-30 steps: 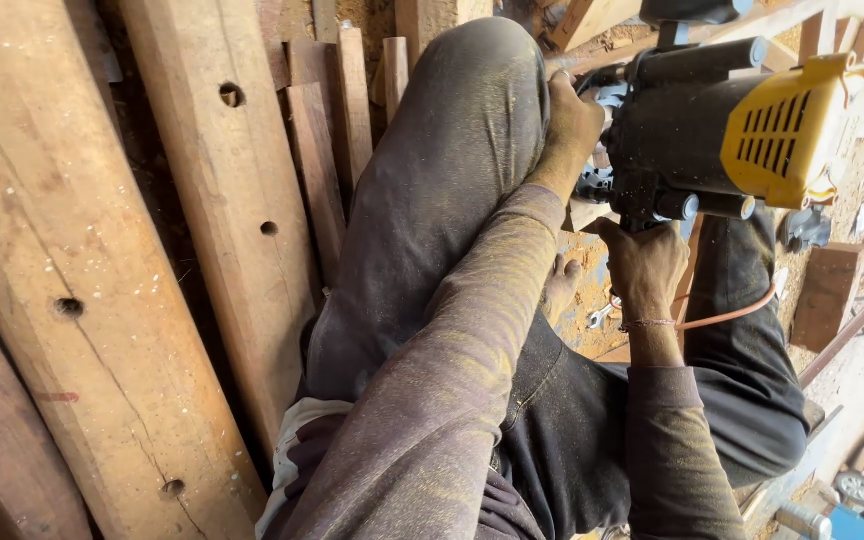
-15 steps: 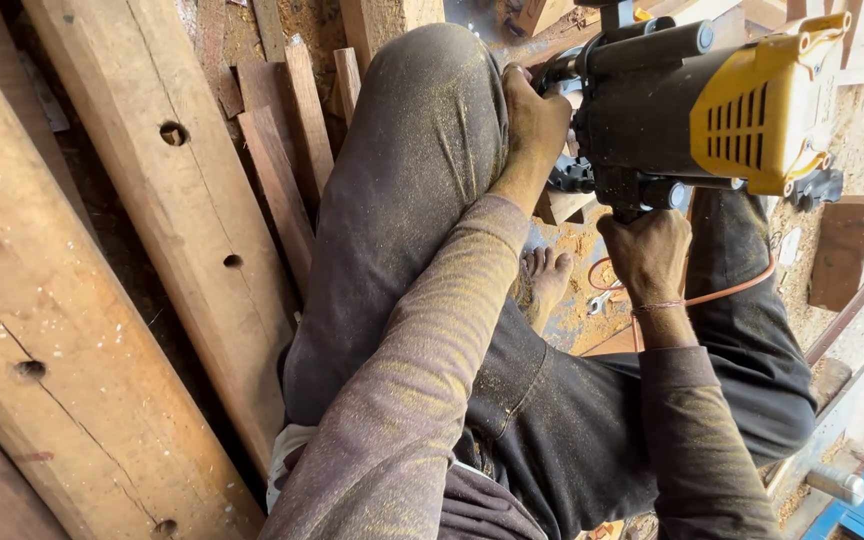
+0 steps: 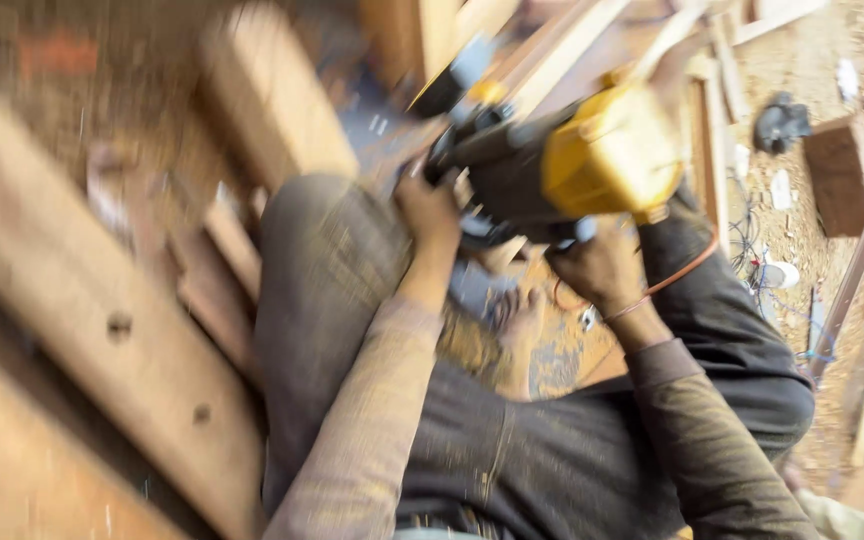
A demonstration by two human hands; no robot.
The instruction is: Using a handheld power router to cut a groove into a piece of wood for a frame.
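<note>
Blurring hides the tool's working end and whatever it meets. You clench both the left hand [image 3: 430, 212] and right hand [image 3: 600, 268] on the yellow-and-black power tool [image 3: 562, 165], above your knees. Left of it lie 2 holed beams [image 3: 122, 340]; right of it, littered floor [image 3: 802, 240].

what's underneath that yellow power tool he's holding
Under the yellow power tool, both hands grip it: left hand, right hand. Below lie a bare foot and wood; blur hides the cutting end.

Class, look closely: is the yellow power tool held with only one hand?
No: both the left hand and right hand grip the yellow power tool.
</note>
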